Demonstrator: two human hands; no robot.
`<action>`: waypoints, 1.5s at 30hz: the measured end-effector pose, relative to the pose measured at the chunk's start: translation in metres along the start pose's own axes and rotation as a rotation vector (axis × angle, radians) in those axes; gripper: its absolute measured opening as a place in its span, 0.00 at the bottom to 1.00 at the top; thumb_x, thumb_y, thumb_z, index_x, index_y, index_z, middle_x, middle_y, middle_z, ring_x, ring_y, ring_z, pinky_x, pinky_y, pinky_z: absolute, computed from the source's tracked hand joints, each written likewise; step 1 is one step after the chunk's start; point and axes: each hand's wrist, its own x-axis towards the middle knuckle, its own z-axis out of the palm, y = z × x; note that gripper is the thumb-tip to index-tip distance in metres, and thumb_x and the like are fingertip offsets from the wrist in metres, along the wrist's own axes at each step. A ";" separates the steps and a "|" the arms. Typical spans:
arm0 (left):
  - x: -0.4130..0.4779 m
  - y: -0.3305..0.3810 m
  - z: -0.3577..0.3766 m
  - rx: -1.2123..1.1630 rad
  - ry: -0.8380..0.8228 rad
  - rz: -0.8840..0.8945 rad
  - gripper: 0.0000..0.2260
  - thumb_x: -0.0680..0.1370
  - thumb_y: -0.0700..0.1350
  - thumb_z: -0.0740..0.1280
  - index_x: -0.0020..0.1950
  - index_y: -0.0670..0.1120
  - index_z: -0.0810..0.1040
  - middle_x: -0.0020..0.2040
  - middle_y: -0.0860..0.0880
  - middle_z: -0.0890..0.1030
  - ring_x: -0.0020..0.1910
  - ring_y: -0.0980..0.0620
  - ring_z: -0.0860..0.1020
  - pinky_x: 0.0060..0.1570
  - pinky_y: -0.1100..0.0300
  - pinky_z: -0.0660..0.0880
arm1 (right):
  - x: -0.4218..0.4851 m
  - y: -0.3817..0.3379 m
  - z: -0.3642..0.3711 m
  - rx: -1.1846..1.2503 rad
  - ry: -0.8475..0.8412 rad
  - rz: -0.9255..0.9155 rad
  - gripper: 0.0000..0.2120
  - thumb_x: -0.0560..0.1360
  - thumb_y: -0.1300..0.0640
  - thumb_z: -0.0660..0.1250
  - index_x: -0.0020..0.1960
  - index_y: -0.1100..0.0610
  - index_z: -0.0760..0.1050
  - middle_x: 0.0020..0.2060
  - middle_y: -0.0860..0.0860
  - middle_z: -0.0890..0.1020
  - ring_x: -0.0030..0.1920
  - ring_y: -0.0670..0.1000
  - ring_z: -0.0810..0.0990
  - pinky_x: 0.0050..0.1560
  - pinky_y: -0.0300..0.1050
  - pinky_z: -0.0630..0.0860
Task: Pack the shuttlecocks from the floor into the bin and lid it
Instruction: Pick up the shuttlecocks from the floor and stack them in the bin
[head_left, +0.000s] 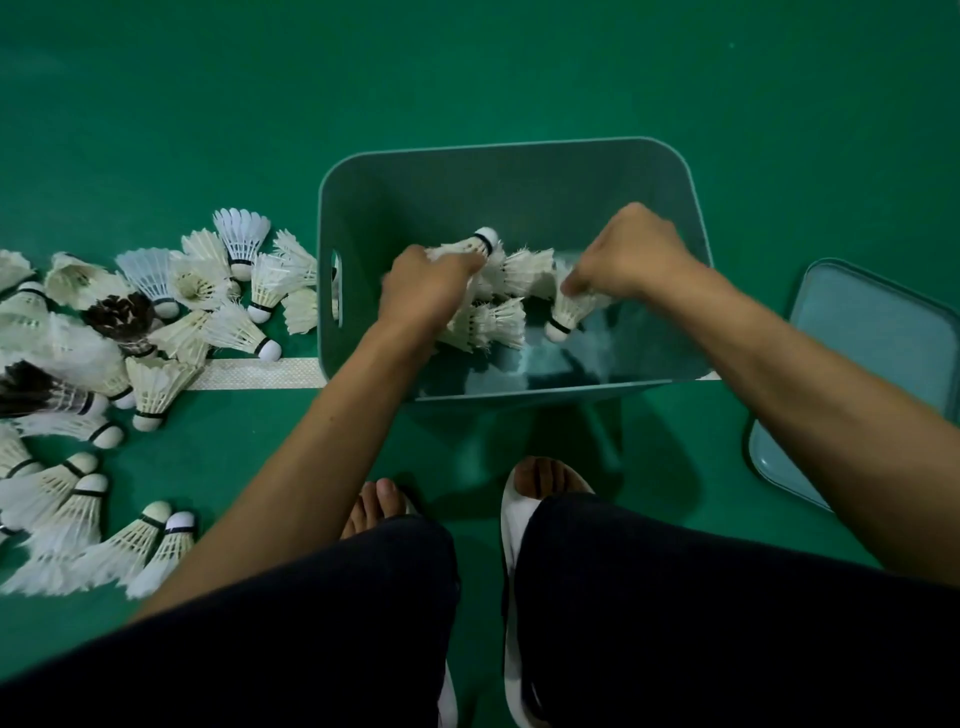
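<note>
The left hand (431, 286) is down inside the bin, fingers curled over a bunch (493, 322) of shuttlecocks. One cork pokes out past the knuckles and the feathers fan out under the palm. The right hand (634, 254) is in there too, nearer the right wall, fingertips drawn together and pinching a single shuttlecock (569, 310) by its feather skirt, cork pointing down and to the left. Both loads sit low in the bin (493, 176); whether they touch the bottom I cannot tell. Little else shows inside, so I judge the packing to be in its early part.

To the left, just beside the bin's handle slot, a big pile (156, 322) lies on the floor (519, 78). It is mostly white with a few dark-feathered ones, tumbled over a white line (260, 373). The lid (878, 353) lies flat on the floor to the right, apart from the bin.

These should weigh next to nothing, and the feathers look springy but brittle, so a hard squeeze would likely bend or split them. The cork is the firm part and the safest hold for one alone. For handfuls, a loose cupped grip round the skirts should do, since they tend to snag on each other.
</note>
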 end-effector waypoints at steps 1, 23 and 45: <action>0.004 -0.004 -0.002 0.140 0.062 0.012 0.23 0.71 0.57 0.71 0.61 0.47 0.76 0.63 0.43 0.77 0.59 0.43 0.77 0.58 0.48 0.77 | 0.000 -0.001 0.007 -0.067 0.019 -0.002 0.13 0.68 0.54 0.78 0.44 0.60 0.77 0.46 0.56 0.83 0.46 0.58 0.82 0.46 0.48 0.78; 0.021 -0.010 -0.003 0.382 -0.075 -0.082 0.24 0.77 0.62 0.70 0.54 0.40 0.76 0.48 0.45 0.79 0.45 0.43 0.79 0.42 0.55 0.76 | 0.049 -0.006 0.059 0.087 -0.303 0.073 0.06 0.78 0.67 0.68 0.44 0.68 0.80 0.29 0.56 0.83 0.19 0.47 0.75 0.18 0.37 0.69; 0.013 -0.003 -0.013 1.008 -0.081 0.294 0.09 0.75 0.44 0.66 0.51 0.42 0.80 0.51 0.42 0.81 0.50 0.41 0.80 0.54 0.46 0.79 | -0.019 0.003 -0.023 -0.230 0.125 -0.005 0.11 0.74 0.62 0.69 0.55 0.65 0.78 0.44 0.56 0.80 0.49 0.60 0.83 0.44 0.49 0.76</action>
